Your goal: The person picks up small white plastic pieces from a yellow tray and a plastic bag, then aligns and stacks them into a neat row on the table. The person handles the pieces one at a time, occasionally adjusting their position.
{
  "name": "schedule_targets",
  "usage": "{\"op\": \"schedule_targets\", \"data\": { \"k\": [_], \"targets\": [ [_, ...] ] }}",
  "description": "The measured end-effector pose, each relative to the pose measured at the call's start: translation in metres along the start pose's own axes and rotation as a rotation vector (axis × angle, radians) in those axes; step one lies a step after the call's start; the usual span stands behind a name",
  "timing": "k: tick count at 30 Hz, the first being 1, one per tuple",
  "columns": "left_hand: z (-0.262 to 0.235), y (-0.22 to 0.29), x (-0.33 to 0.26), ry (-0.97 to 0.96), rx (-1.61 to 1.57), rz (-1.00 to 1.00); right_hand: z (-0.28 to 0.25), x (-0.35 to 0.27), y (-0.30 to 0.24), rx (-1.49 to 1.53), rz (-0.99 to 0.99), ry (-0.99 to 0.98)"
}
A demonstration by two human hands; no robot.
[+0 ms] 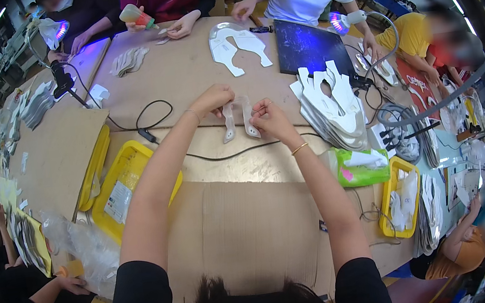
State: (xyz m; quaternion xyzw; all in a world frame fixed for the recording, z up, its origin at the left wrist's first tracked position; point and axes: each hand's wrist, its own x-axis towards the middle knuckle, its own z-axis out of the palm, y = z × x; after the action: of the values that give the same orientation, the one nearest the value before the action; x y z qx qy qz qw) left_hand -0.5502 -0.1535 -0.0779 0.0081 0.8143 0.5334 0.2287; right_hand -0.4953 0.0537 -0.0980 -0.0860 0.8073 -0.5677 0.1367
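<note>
My left hand (212, 99) and my right hand (269, 118) are raised over the middle of the brown work table (184, 74). Together they pinch a thin, clear, forked plastic piece (237, 119) with two long legs hanging down. The left hand grips the top of the left leg, the right hand the top of the right leg. A stack of white cut-out shoe parts (334, 107) lies just to the right of my right hand.
A yellow tray (123, 187) sits at my left, another yellow tray (401, 195) at my right, with a green packet (361, 167) between. A black cable (151, 123) crosses the table. Across it, other people work under violet lamps (338, 20); a dark mat (308, 46) lies there.
</note>
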Motion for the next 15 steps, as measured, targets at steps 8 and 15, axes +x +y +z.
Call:
{"op": "schedule_targets", "data": {
  "k": [8, 15],
  "targets": [
    [-0.011, -0.02, 0.06, 0.186, 0.363, 0.13, 0.016, 0.026, 0.028, -0.442, -0.372, 0.273],
    [-0.008, -0.027, 0.069, 0.283, 0.327, 0.196, 0.013, 0.02, 0.018, -0.632, -0.478, 0.36]
  ]
}}
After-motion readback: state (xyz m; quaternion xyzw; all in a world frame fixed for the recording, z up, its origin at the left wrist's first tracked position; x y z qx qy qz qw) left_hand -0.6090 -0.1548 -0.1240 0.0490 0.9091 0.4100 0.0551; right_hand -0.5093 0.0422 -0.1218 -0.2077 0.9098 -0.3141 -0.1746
